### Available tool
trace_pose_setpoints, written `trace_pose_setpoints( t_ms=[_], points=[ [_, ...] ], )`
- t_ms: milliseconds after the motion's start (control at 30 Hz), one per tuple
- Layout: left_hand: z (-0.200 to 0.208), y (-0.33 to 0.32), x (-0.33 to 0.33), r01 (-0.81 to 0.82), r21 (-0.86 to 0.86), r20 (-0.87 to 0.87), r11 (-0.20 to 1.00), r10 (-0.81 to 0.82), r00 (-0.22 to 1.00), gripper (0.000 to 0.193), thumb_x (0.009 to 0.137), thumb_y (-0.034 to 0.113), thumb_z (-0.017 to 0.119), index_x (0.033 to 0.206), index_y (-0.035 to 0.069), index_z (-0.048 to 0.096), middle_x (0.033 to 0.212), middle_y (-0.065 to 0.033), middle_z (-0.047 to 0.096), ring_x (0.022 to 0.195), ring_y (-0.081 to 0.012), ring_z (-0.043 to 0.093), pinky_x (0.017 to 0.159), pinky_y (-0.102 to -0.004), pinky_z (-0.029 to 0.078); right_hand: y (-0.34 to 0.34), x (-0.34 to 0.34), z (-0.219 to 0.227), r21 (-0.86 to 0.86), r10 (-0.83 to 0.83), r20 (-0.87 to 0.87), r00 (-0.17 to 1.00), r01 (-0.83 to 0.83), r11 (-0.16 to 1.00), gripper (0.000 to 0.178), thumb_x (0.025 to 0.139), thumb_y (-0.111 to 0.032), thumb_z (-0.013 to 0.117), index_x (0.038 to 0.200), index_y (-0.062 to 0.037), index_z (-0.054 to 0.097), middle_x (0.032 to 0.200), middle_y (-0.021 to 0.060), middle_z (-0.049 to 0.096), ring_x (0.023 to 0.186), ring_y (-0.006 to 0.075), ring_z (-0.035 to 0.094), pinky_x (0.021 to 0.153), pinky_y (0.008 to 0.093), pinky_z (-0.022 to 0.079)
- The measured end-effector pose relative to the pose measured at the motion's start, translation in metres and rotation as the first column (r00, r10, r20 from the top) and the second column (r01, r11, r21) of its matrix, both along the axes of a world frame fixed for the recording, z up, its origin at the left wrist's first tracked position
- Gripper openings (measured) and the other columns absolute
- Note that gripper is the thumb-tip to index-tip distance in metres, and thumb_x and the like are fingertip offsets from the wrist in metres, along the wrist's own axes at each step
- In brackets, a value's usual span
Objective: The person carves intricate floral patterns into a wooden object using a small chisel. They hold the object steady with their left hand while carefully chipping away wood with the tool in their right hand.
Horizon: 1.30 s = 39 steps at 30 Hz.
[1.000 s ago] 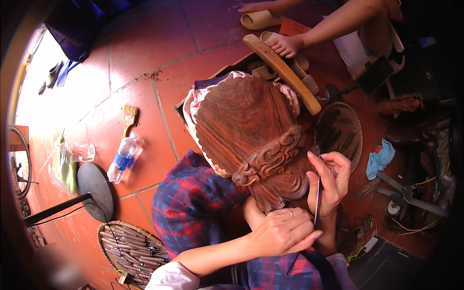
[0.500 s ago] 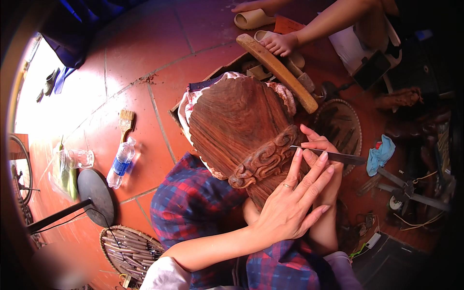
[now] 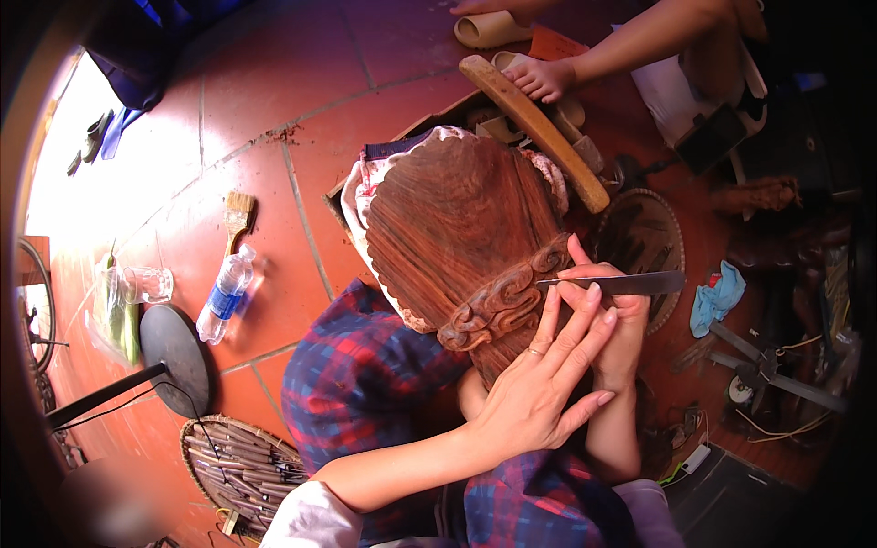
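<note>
A reddish-brown carved wooden piece [image 3: 457, 205] with a scalloped edge lies tilted before me, on a pink-and-white cloth [image 3: 358, 187]. A raised band of scrollwork [image 3: 501, 309] crosses its near part. My right hand [image 3: 621, 333] is closed round a slim flat metal carving tool [image 3: 653, 284]. Its thin tip rests at the right end of the scrollwork. With fingers stretched out, my left hand [image 3: 534, 379] lies over the near side of the wood, a ring on one finger. Its fingertips are by the tool near the tip, partly covering my right hand.
Beyond the wood lies a long wooden bar [image 3: 534, 132], near another person's bare foot [image 3: 541, 78]. Left on the tiles are a brush [image 3: 239, 212], a plastic bottle [image 3: 227, 294], a round stand base [image 3: 178, 359] and a basket of tools [image 3: 242, 470]. A blue cloth [image 3: 717, 297] lies right.
The carving tool has turned so its far end swings up and it lies nearly level. Its tip has moved slightly left along the scrollwork. My left hand stays beside it.
</note>
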State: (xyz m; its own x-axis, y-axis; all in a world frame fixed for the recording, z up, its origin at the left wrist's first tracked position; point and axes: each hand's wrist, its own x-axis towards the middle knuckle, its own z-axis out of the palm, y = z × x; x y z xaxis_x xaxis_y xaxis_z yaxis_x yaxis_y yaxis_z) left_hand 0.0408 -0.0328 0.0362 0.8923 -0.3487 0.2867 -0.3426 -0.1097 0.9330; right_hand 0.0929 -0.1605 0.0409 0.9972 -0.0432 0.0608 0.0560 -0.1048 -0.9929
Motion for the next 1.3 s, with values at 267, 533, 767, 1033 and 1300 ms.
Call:
trace_pose_setpoints(
  t_ms=[267, 533, 767, 1033, 1300],
  points=[
    [0.000, 0.008, -0.002, 0.030, 0.004, 0.019, 1.000, -0.030, 0.999, 0.082, 0.086, 0.036, 0.066, 0.150, 0.004, 0.026, 0.156, -0.0230, 0.018, 0.142, -0.0488, 0.016, 0.111, -0.0471, 0.030, -0.001, 0.002, 0.003, -0.201, 0.091, 0.071, 0.993, -0.075, 0.977, 0.011, 0.083, 0.000, 0.069, 0.094, 0.0033, 0.070, 0.099, 0.0122, 0.070, 0.087, 0.0126, 0.064, 0.077, 0.0263, 0.052],
    [0.007, 0.010, 0.004, 0.064, 0.013, 0.024, 0.998, -0.065, 0.998, 0.081, 0.087, 0.035, 0.066, 0.150, 0.003, 0.026, 0.156, -0.0216, 0.019, 0.143, -0.0464, 0.016, 0.112, -0.0461, 0.029, -0.007, 0.007, 0.004, -0.132, 0.067, 0.064, 0.996, -0.058, 0.990, 0.012, 0.083, 0.003, 0.067, 0.095, 0.0054, 0.069, 0.098, 0.0117, 0.070, 0.084, 0.0135, 0.065, 0.074, 0.0263, 0.053],
    [0.002, 0.013, 0.013, 0.085, 0.029, 0.063, 0.996, -0.087, 0.994, 0.079, 0.087, 0.033, 0.067, 0.149, 0.004, 0.029, 0.155, -0.0211, 0.021, 0.142, -0.0461, 0.018, 0.112, -0.0472, 0.029, 0.003, 0.001, 0.005, 0.022, -0.046, -0.009, 0.999, 0.046, 0.999, 0.014, 0.083, 0.004, 0.068, 0.097, 0.0028, 0.070, 0.101, 0.0124, 0.069, 0.101, 0.0195, 0.064, 0.083, 0.0286, 0.053],
    [-0.009, 0.010, 0.012, 0.066, 0.046, 0.018, 0.997, -0.067, 0.998, 0.079, 0.085, 0.035, 0.068, 0.148, 0.005, 0.031, 0.155, -0.0194, 0.024, 0.142, -0.0459, 0.020, 0.112, -0.0479, 0.029, 0.007, 0.000, -0.004, 0.037, -0.051, -0.042, 0.998, 0.052, 0.998, 0.013, 0.083, 0.003, 0.068, 0.095, 0.0037, 0.070, 0.092, 0.0095, 0.069, 0.108, 0.0234, 0.062, 0.096, 0.0353, 0.048],
    [-0.005, 0.011, 0.017, 0.069, 0.036, 0.019, 0.997, -0.070, 0.997, 0.079, 0.086, 0.034, 0.068, 0.148, 0.004, 0.030, 0.154, -0.0207, 0.024, 0.142, -0.0459, 0.019, 0.112, -0.0467, 0.030, 0.011, 0.002, 0.001, -0.001, -0.088, -0.023, 0.996, 0.088, 0.996, 0.013, 0.084, 0.002, 0.068, 0.097, 0.0050, 0.069, 0.092, 0.0087, 0.069, 0.107, 0.0204, 0.062, 0.091, 0.0310, 0.049]
  ],
)
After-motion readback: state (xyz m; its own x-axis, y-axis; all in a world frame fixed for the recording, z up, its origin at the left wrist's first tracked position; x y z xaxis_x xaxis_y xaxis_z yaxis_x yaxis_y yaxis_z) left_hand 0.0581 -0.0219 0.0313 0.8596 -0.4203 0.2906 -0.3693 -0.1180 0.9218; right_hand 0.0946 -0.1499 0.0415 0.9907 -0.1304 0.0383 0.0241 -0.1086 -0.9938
